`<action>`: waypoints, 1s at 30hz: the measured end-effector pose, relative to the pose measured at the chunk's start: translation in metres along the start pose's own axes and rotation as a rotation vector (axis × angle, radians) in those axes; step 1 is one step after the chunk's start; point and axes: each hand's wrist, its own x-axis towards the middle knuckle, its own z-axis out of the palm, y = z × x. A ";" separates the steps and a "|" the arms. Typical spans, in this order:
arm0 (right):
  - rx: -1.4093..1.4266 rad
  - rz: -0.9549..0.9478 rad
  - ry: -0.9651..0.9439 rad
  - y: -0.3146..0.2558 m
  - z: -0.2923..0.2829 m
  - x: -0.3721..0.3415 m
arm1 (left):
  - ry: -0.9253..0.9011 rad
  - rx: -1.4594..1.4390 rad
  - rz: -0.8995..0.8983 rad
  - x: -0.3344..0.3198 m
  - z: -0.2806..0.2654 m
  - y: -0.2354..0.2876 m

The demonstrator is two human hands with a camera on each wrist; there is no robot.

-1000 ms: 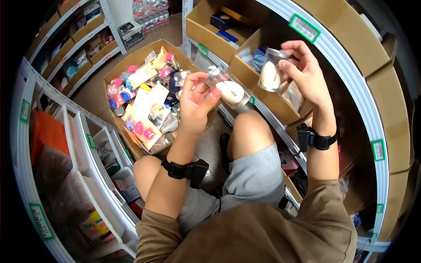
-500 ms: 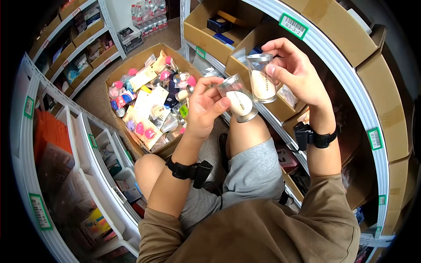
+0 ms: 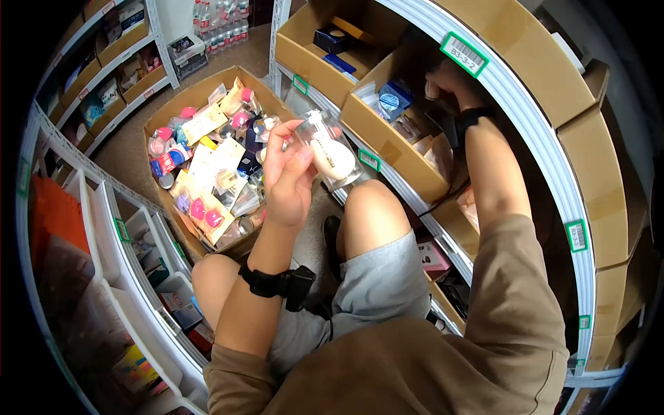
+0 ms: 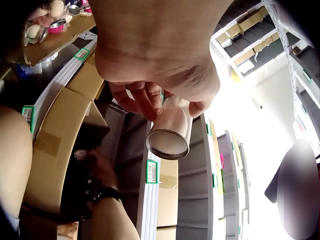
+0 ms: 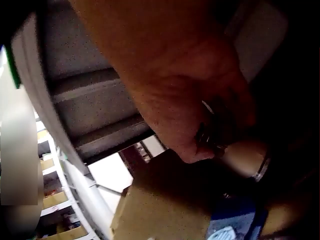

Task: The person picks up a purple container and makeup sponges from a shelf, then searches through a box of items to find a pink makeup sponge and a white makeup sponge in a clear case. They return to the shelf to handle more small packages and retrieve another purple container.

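My left hand (image 3: 289, 176) grips a clear cylinder (image 3: 330, 153) with a white egg-shaped sponge inside, above the knee; the left wrist view shows its metal-rimmed end (image 4: 168, 144) below the fingers. My right hand (image 3: 451, 77) is deep in the shadow of a shelf bin (image 3: 391, 142), under the shelf rail. In the right wrist view that hand (image 5: 200, 110) holds another clear cylinder (image 5: 246, 159) with a pale sponge, over a blue package (image 5: 232, 220). Its fingertips are mostly dark.
A large cardboard box (image 3: 158, 197) full of packaged sponges and cosmetics stands on the floor ahead. Shelving with labelled bins curves along the right, its rail (image 3: 512, 76) above my right forearm. White plastic bins (image 3: 131, 304) line the left. Bottle packs (image 3: 221, 31) stand at the back.
My right hand has moved away from the left one, into the shelf bin with its cylinder. The left hand has stayed in front, its cylinder now turned and slightly further left.
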 end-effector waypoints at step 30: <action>-0.259 -0.019 0.140 -0.017 0.014 0.039 | 0.042 0.025 -0.083 0.011 -0.025 -0.012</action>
